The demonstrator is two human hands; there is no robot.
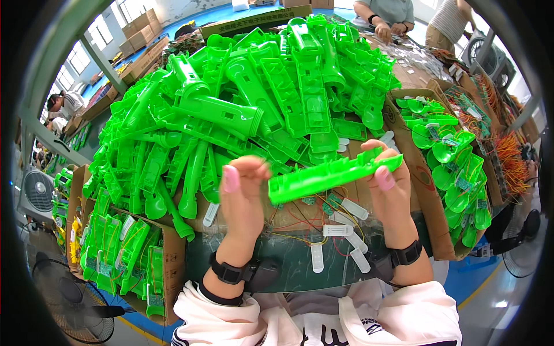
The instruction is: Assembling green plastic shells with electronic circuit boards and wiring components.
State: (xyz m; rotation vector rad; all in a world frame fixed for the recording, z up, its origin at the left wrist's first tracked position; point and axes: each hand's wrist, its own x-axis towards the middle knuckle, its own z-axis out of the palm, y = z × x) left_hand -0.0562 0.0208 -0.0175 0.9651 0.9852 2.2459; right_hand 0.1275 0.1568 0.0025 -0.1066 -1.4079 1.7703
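A long green plastic housing half is held in the air above the table edge, slightly blurred. My right hand grips its right end, with the thumb in front and the fingers behind. Close to the housing's left end is my left hand, raised with bent, slightly blurred fingers and the thumb apart. Nothing shows in it. Below the housing lie several white plastic strips with thin red and yellow wires and small green circuit boards.
A large heap of green housings covers the table ahead. Cardboard boxes of wired green parts stand at left and right. Orange wire bundles lie far right. Another person's hands work across the table. Fans stand nearby.
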